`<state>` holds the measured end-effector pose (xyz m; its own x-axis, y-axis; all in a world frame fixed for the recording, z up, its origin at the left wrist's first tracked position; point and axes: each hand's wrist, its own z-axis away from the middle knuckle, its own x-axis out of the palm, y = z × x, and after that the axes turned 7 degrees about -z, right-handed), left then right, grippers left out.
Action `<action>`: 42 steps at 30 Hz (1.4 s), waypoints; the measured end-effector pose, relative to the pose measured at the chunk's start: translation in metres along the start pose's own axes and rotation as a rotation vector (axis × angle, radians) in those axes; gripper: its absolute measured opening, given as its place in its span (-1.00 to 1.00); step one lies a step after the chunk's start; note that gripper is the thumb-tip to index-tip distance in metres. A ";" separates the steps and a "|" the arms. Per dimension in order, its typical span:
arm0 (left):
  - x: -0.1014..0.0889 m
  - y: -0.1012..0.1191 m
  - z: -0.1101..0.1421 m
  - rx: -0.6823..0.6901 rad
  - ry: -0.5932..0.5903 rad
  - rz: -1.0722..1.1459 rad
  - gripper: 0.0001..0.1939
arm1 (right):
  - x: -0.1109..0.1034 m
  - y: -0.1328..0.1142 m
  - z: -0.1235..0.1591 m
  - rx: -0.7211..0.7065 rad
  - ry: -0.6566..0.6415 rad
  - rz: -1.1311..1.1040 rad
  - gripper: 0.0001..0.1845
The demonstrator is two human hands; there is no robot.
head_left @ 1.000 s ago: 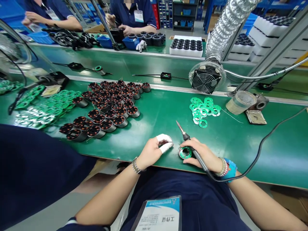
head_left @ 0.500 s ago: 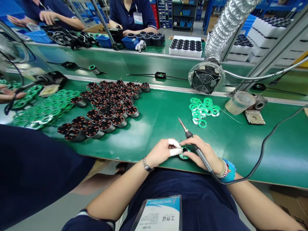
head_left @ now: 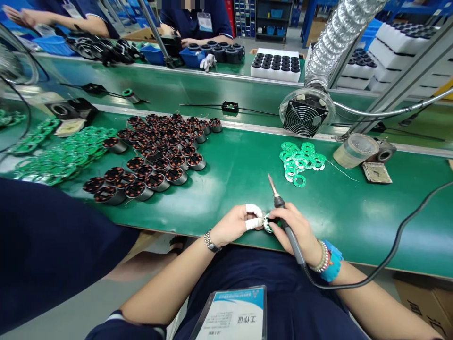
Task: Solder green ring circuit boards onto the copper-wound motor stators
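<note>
My left hand point(head_left: 238, 223), with white tape on two fingertips, pinches a small round motor part topped by a green ring board point(head_left: 269, 224) near the table's front edge. My right hand point(head_left: 296, 227) meets it from the other side, fingers on the same part. That hand also grips a soldering iron point(head_left: 282, 206), its tip pointing up and away from me, its black cable point(head_left: 389, 252) trailing right. The part is mostly hidden between my fingers.
A cluster of copper-wound motor stators point(head_left: 161, 148) sits left of centre. Green ring boards lie in a pile point(head_left: 300, 160) ahead and another point(head_left: 56, 156) at far left. A fume fan point(head_left: 304, 115) with a duct, a tape roll point(head_left: 355, 149) and a sponge tray point(head_left: 376, 172) stand right. Other people work beyond.
My left hand moved right from the table onto the round part, and both hands now hold it together, slightly lifted and tilted. The iron's tip shifted a little right.
</note>
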<state>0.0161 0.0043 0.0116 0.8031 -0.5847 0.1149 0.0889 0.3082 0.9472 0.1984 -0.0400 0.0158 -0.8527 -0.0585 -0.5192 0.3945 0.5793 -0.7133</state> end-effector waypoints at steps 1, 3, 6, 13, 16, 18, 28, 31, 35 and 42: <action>-0.001 0.000 0.000 -0.002 -0.006 -0.009 -0.75 | -0.002 -0.002 0.002 0.024 0.003 0.000 -0.74; -0.002 -0.001 -0.001 -0.007 -0.004 -0.021 -0.77 | -0.005 -0.003 0.007 0.054 -0.011 0.010 -0.72; -0.003 -0.003 -0.002 -0.016 0.006 -0.022 -0.80 | -0.007 -0.001 0.012 0.048 -0.029 0.029 -0.70; -0.003 -0.005 -0.002 0.007 0.006 -0.050 -0.80 | -0.015 -0.005 0.010 -0.014 0.022 0.018 -0.69; -0.004 -0.005 -0.002 0.018 0.000 -0.069 -0.80 | -0.018 -0.005 0.010 -0.012 -0.017 0.024 -0.71; -0.004 -0.005 -0.002 0.027 -0.008 -0.071 -0.81 | -0.017 -0.003 0.011 -0.008 -0.060 0.032 -0.70; -0.002 -0.006 -0.001 0.018 0.022 -0.061 -0.85 | -0.024 -0.010 0.012 -0.040 -0.017 0.034 -0.64; -0.002 -0.007 -0.002 0.024 0.020 -0.066 -0.86 | -0.039 -0.021 0.011 0.007 -0.015 -0.010 -0.62; -0.002 -0.006 -0.001 0.025 0.026 -0.071 -0.85 | -0.050 -0.030 0.009 0.071 0.005 -0.101 -0.72; -0.002 -0.006 -0.002 -0.007 0.027 -0.051 -0.83 | -0.050 -0.033 0.006 0.122 -0.025 -0.137 -0.79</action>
<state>0.0148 0.0049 0.0048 0.8128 -0.5795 0.0586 0.1339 0.2839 0.9495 0.2297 -0.0613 0.0625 -0.8930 -0.1511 -0.4239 0.3154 0.4617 -0.8291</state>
